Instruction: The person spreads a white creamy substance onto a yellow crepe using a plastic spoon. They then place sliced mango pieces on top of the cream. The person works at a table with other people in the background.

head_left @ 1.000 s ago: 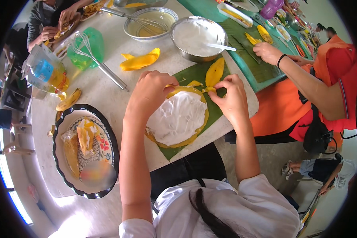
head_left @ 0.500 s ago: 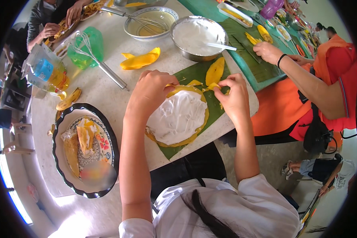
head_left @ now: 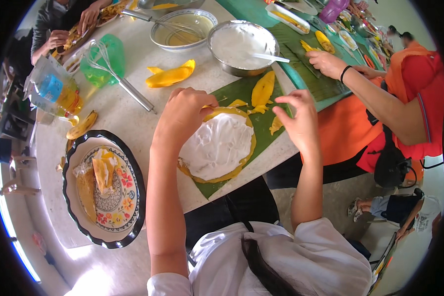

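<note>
A round yellow crepe spread with white cream (head_left: 217,148) lies on a green banana leaf (head_left: 262,137). My left hand (head_left: 185,114) is closed on the crepe's far left edge, its fingertips pinching the rim. Past the crepe's right side, my right hand (head_left: 301,118) is raised over the leaf, thumb and fingers apart with nothing between them. A yellow mango slice (head_left: 263,89) rests on the leaf's far end, with torn scraps at its lower tip. Another yellow scrap (head_left: 276,125) sits by my right hand.
A steel bowl of cream (head_left: 240,47) with a white utensil stands beyond the leaf. On the left are a whisk (head_left: 133,93), mango pieces (head_left: 170,75) and an oval dish (head_left: 142,197) holding filled rolls. To the right, a co-worker's arm (head_left: 367,93) reaches over a green table.
My right hand has let go of the yellow scrap at the mango's tip and opened, drawing slightly right. My left hand stays at the crepe's edge. The view has shifted slightly.
</note>
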A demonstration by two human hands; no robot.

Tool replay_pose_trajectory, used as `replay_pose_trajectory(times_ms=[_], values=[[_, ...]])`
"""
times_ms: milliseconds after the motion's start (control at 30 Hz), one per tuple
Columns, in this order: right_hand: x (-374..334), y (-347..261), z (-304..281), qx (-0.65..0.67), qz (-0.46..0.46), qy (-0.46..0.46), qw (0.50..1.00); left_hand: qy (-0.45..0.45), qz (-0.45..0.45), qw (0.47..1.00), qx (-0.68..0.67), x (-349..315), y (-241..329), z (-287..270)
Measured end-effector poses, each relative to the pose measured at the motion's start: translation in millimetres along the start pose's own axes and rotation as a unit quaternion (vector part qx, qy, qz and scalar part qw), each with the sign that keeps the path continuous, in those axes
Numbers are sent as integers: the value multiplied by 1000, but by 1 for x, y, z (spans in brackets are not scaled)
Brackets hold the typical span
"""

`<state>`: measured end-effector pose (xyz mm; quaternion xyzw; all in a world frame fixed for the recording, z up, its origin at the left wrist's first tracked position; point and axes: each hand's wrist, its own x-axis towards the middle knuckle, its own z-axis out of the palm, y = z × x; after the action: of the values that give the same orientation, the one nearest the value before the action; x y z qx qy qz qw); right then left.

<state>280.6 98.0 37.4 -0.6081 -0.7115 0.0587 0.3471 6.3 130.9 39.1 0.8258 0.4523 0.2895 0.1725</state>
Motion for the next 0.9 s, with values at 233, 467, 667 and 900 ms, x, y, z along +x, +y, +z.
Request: replay_pose_trajectory(times_ms=[233, 467, 667, 900], values=[[-2, -18, 20, -29, 4, -24, 999, 5, 4, 1000, 5, -1, 0, 0], [-3, -19, 27, -52, -4, -9, 999, 8, 7, 1000, 18, -3, 0, 0], [-5, -21, 32, -61, -1, 3, 998, -4, 0, 1000, 19, -2, 1, 0], [-9, -22, 26, -66, 12, -6, 998, -4, 1, 1000, 16, -3, 1, 1]])
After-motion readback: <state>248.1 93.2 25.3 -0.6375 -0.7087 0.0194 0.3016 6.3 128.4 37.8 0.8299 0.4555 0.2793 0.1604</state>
